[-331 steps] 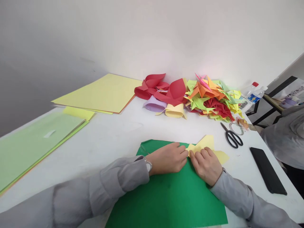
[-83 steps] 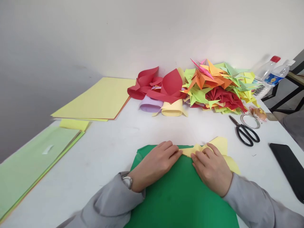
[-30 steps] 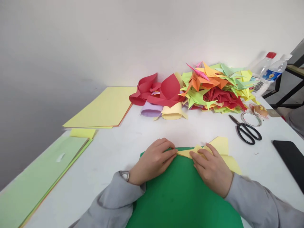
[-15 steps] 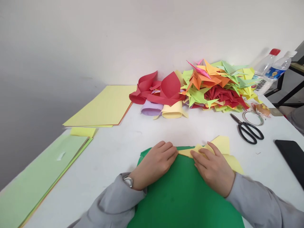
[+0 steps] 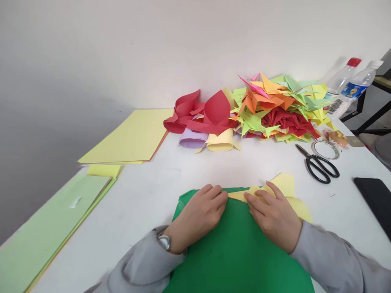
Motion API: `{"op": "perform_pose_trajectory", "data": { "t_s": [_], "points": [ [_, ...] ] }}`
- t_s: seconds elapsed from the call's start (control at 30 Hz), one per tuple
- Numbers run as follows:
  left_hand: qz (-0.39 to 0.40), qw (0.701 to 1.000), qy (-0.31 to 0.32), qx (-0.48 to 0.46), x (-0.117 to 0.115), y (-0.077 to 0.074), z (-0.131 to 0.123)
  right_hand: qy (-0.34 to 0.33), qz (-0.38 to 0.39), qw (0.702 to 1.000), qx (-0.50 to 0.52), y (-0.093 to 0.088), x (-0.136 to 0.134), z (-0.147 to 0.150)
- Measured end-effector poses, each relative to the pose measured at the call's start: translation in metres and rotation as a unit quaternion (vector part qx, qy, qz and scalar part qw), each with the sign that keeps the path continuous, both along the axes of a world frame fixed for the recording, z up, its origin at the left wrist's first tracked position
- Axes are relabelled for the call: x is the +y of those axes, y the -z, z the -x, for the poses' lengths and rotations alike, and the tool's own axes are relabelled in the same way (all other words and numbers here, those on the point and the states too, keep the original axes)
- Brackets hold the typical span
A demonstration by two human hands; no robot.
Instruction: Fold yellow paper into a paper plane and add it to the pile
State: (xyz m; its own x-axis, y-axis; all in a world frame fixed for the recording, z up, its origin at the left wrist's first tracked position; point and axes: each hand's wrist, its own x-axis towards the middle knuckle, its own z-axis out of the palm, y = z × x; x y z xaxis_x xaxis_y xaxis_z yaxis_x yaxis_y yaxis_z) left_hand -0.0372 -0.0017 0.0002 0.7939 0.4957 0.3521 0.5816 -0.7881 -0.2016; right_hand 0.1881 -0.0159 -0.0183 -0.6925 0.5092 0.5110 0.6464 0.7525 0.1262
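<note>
A partly folded yellow paper (image 5: 284, 188) lies on the far edge of a large green sheet (image 5: 238, 260) on the white table. My left hand (image 5: 198, 215) rests on the green sheet with its fingers curled, fingertips pressing the yellow paper's left tip. My right hand (image 5: 273, 217) lies flat on the yellow paper with its fingers stretched out, pressing it down. Both wrists wear grey sleeves, and a watch sits on the left one.
A heap of folded coloured paper shapes (image 5: 275, 110) and rolled red, lilac and yellow papers (image 5: 204, 122) lie at the back. Black scissors (image 5: 319, 165), a tape roll (image 5: 325, 149), a black phone (image 5: 374, 199) and two bottles (image 5: 351, 83) are right. Yellow sheets (image 5: 131, 136) and green sheets (image 5: 51, 219) lie left.
Both hands stay pressed on the yellow paper; the fingers have shifted slightly along its fold. The view has swung a little.
</note>
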Motion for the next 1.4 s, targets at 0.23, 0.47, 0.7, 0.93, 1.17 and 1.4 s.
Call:
{"op": "perform_pose_trajectory", "data": {
  "t_s": [0.23,0.47,0.7,0.93,1.17,1.4],
  "points": [
    [-0.009,0.998,-0.054,-0.013,-0.010,0.003,0.003,-0.003,-0.004,1.000,0.007,0.002,0.000,0.001],
    [0.071,0.991,-0.053,-0.102,-0.003,0.006,0.012,-0.005,-0.001,1.000,0.004,0.001,0.000,0.001],
    [0.042,0.996,-0.046,-0.061,-0.005,0.004,0.008,0.000,0.005,1.000,0.001,0.004,-0.001,0.001],
    [-0.032,0.997,-0.061,0.044,-0.011,-0.002,0.000,0.001,0.005,1.000,-0.012,0.005,-0.002,0.001],
    [-0.047,0.996,-0.021,0.075,-0.005,-0.008,-0.004,-0.001,-0.001,1.000,-0.009,0.008,-0.001,0.001],
    [-0.036,0.995,0.012,0.096,0.001,-0.011,0.008,-0.001,-0.012,1.000,-0.003,0.009,0.000,0.001]
  ]
}}
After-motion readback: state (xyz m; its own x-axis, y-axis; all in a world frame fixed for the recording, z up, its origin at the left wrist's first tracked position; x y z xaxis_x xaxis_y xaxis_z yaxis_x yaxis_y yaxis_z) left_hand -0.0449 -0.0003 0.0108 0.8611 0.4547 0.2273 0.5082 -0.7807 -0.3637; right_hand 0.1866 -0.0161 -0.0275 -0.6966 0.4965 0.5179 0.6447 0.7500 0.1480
